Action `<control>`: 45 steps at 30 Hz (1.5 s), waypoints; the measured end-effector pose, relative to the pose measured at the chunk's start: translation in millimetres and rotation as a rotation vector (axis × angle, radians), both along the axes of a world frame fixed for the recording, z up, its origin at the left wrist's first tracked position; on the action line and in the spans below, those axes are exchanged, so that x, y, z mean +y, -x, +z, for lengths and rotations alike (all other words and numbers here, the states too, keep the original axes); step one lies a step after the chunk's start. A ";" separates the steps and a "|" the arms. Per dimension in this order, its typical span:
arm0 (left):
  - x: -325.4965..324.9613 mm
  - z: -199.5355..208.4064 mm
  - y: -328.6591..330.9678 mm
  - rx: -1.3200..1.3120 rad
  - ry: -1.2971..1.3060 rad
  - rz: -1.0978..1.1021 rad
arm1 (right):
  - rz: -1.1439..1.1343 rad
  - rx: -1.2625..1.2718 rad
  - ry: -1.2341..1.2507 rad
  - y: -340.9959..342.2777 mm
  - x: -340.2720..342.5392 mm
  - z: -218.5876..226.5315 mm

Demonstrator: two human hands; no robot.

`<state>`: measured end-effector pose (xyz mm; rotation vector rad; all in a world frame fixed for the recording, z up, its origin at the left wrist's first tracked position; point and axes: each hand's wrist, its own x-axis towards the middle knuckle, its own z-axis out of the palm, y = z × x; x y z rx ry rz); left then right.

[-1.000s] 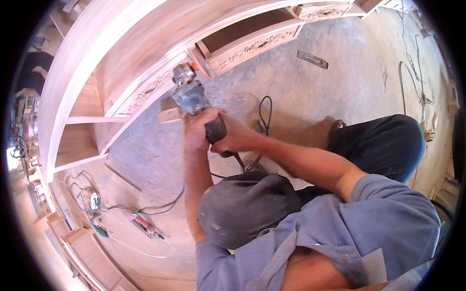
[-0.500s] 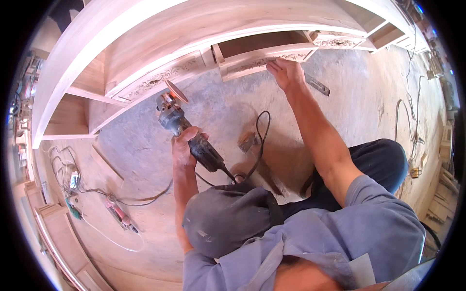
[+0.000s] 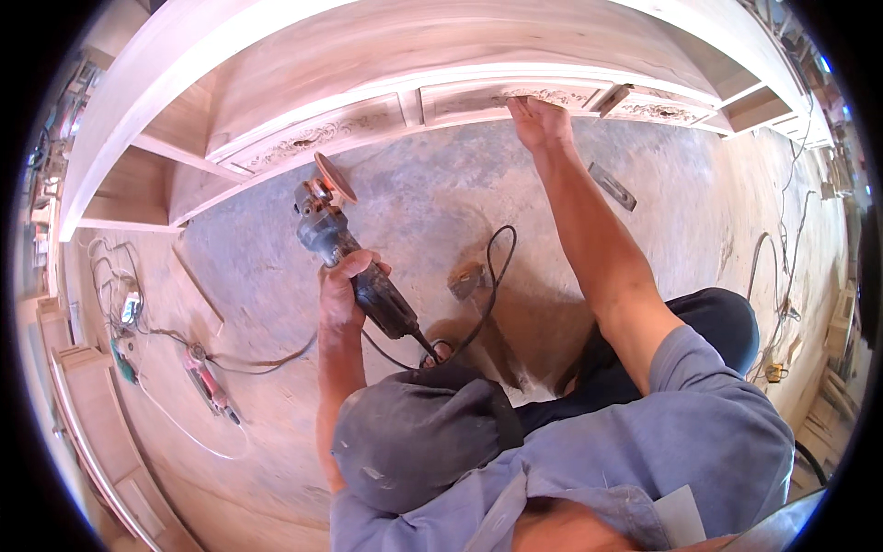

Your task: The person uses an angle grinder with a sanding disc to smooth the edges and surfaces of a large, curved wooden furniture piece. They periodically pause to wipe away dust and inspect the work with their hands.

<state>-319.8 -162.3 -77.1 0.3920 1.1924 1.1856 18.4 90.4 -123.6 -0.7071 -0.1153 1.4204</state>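
My left hand is wrapped round the body of an angle grinder. An orange-brown disc on its head faces the wooden cabinet and stands clear of it. The grinder's cord hangs from its rear end. My right hand is at the middle of a carved wooden drawer front, its fingers bent against the carving and partly hidden. That drawer sits nearly flush in the long, pale, unfinished cabinet. Carved drawer fronts flank it on the left and the right.
A dark flat bar-shaped tool lies on the floor beside my right forearm. A wood block sits near the looped grinder cord. To the left are a red-pink power tool, tangled cables and another wooden piece. More cords run along the right.
The middle drawer, which stood pulled out, has gone back into the cabinet with my right hand at its front. My left hand still holds the grinder in about the same place.
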 end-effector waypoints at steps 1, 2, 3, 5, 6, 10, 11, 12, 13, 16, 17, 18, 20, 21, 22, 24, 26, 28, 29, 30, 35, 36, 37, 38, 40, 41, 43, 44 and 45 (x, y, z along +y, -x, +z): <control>-0.4 -0.2 0.0 0.006 0.006 -0.004 | 0.006 -0.005 0.024 0.0 0.2 2.2; -0.8 -0.4 0.1 -0.007 0.007 0.011 | 0.003 0.000 0.036 -0.4 0.9 4.3; -1.1 -0.7 -0.1 -0.022 0.008 0.028 | 0.020 0.025 0.060 -2.3 1.9 6.1; -2.0 -1.6 -0.8 -0.031 0.011 0.047 | 0.051 0.073 0.086 -5.8 4.0 6.5; -2.6 -2.1 -1.3 -0.025 0.011 0.048 | 0.065 0.099 0.083 -7.3 4.5 4.9; -2.8 -4.3 -3.2 -0.037 0.036 0.116 | 0.009 0.109 0.086 -6.8 6.9 -8.1; -2.6 -4.7 -3.3 -0.034 0.044 0.123 | -0.026 0.104 0.108 -6.1 8.6 -10.9; -2.4 -5.3 -3.3 -0.030 0.051 0.129 | -0.013 0.086 0.088 -6.5 10.1 -13.1; -1.9 -5.9 -3.2 -0.016 0.084 0.143 | 0.015 0.097 0.106 -7.6 12.3 -14.4; -1.1 -9.7 -2.9 -0.028 0.078 0.128 | 0.029 0.101 0.194 -14.7 19.3 -18.4; -0.7 -11.4 -3.0 -0.044 0.095 0.134 | 0.021 0.086 0.201 -17.1 20.6 -21.1; 0.1 -13.1 -3.3 -0.047 0.110 0.135 | 0.030 0.098 0.209 -19.7 21.4 -24.3; 1.3 -17.1 -4.1 -0.043 0.129 0.151 | 0.060 0.114 0.170 -22.4 20.7 -33.5; 1.5 -19.7 -4.6 -0.042 0.135 0.168 | 0.051 0.136 0.132 -21.9 20.4 -39.2; 1.9 -23.0 -5.8 -0.050 0.138 0.176 | 0.037 0.168 0.106 -21.1 20.3 -44.1; 2.7 -29.4 -6.7 -0.086 0.172 0.209 | 0.005 0.162 -0.052 -17.0 19.7 -52.1; 3.5 -34.6 -7.4 -0.140 0.155 0.251 | 0.031 0.125 -0.018 -10.0 20.2 -51.7; 2.6 -36.7 -6.2 -0.140 0.173 0.256 | -0.084 0.110 0.158 -1.9 15.4 -43.0; 2.0 -37.3 -5.5 -0.151 0.179 0.266 | -0.134 0.094 0.194 2.1 13.3 -36.4; 1.8 -37.9 -4.9 -0.128 0.185 0.260 | -0.180 0.090 0.224 5.3 9.6 -30.0; 9.4 -44.4 -8.8 -0.120 0.159 0.266 | -0.044 0.017 0.177 1.9 -2.2 -12.0; 12.3 -47.1 -11.3 -0.118 0.160 0.294 | -0.045 0.016 0.147 -0.6 -0.8 -12.1; 14.7 -49.5 -13.9 -0.120 0.164 0.292 | -0.061 0.014 0.168 -2.0 0.6 -13.1; 17.9 -52.4 -17.0 -0.117 0.170 0.302 | -0.042 0.031 0.194 -0.6 1.7 -14.9; 19.9 -54.8 -21.6 -0.054 0.253 0.372 | -0.049 -0.139 0.121 7.5 -4.2 -17.6; 19.6 -55.0 -24.5 -0.029 0.238 0.387 | -0.036 -0.198 0.167 15.3 -10.5 -17.7; 20.1 -54.5 -30.1 -0.050 0.252 0.429 | 0.150 -0.391 0.247 42.9 -39.8 -19.2; 21.3 -54.5 -33.8 -0.042 0.216 0.436 | 0.236 -0.511 0.244 58.6 -62.8 -18.7; 20.7 -53.5 -36.1 0.007 0.220 0.457 | 0.441 -0.599 0.109 74.3 -86.2 -16.9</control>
